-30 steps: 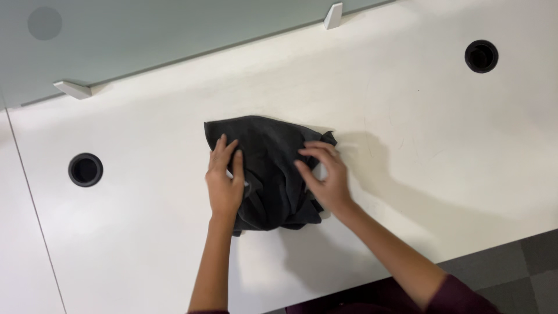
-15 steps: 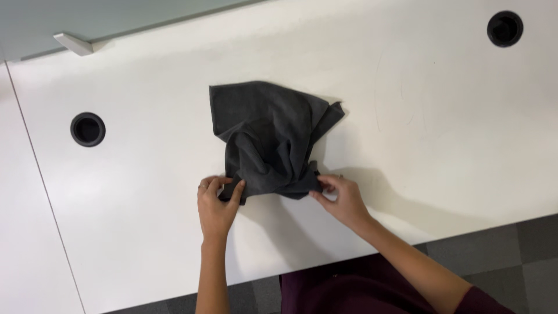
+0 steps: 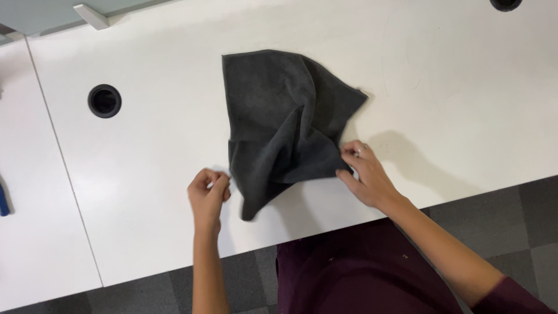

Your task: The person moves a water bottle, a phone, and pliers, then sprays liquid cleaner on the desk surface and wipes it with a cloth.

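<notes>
A dark grey cloth (image 3: pixel 285 122) lies rumpled on the white table (image 3: pixel 145 163), spread wide at the far side and narrowing to a point near the front edge. My right hand (image 3: pixel 363 174) pinches the cloth's lower right edge between thumb and fingers. My left hand (image 3: pixel 208 195) hovers just left of the cloth's lower left edge. Its fingers are curled together, nothing shows in them, and a small gap separates them from the fabric.
A round black cable hole (image 3: pixel 104 100) sits in the table to the left, and another (image 3: pixel 504 3) at the top right. A seam (image 3: pixel 64 168) divides this table from the one on the left, where a blue object (image 3: pixel 3 200) shows. Grey carpet floor (image 3: pixel 511 209) lies below.
Both hands came from on top of the cloth to its near edge. The cloth was drawn out toward the front edge. The left hand has since come off the fabric.
</notes>
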